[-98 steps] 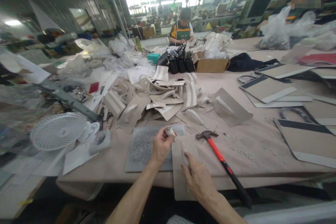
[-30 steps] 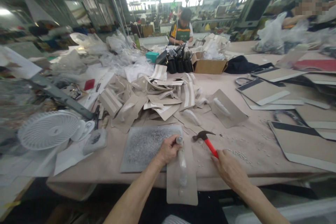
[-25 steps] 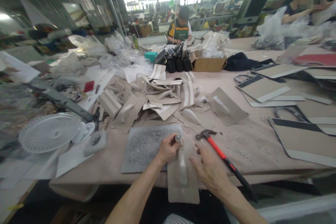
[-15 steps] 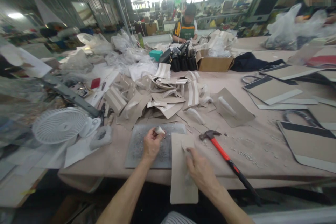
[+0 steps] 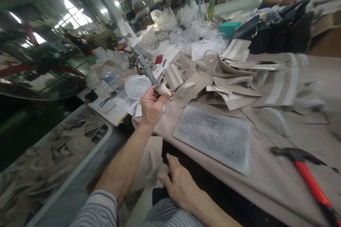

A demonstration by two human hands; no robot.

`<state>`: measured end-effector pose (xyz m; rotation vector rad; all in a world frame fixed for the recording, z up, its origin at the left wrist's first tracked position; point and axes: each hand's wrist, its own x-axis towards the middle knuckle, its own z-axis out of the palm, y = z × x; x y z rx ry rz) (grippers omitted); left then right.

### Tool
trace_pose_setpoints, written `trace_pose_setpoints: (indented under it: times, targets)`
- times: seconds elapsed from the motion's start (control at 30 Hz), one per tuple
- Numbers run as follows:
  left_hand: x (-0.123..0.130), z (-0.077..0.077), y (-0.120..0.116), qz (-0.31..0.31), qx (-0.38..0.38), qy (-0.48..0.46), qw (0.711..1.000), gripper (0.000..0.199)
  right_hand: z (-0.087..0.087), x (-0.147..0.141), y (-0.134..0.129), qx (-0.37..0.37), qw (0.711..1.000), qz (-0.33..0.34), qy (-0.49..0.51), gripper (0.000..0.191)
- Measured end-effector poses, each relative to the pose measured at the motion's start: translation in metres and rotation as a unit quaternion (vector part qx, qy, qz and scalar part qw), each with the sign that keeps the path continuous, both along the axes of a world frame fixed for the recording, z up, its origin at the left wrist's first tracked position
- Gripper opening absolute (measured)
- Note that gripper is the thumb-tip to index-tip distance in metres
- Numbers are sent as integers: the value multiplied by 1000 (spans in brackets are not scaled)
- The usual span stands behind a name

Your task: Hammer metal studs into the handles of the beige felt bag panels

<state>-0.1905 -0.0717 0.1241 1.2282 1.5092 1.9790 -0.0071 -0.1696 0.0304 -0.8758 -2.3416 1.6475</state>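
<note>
Panel [image 5: 153, 155] has shifted from beside the slab [image 5: 213, 138] to just left of the right hand [image 5: 182, 186]: fingers spread, contact unclear. Long axis blurred, partly behind left forearm. Right hand's nearer. Left hand [image 5: 151, 110], farther forward, pinches white cylinder [image 5: 163, 90]. Slab: ahead-right of right hand.

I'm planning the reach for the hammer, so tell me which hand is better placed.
Right, most likely. The right hand is open and lies nearer the hammer, on its own side, while the left hand is farther off and holds a white cylindrical piece.
</note>
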Motion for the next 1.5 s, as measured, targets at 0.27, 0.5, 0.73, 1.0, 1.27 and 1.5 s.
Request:
trace_pose_setpoints:
  times: [0.27,0.5,0.73,1.0,1.27,1.5]
  targets:
    - [50,-98,-2,-89,-201,-43,975,34,-14,94,63,82,967,-228,-81,32]
    - [122,-151,29,-208,-230,4,951,37,7,201,136,230,831,-457,-217,29]
    - [134,-176,34,-209,-242,35,947,42,34,304,206,304,691,-555,-349,47]
    - [137,-167,33,-204,-206,49,956,35,54,315,261,264,724,-465,-435,43]
    - [139,-167,34,-212,-185,-2,960,46,81,269,199,325,739,-454,-377,57]
    - [135,-168,35,-209,-197,-85,954,45,-11,177,56,301,863,-375,-155,53]
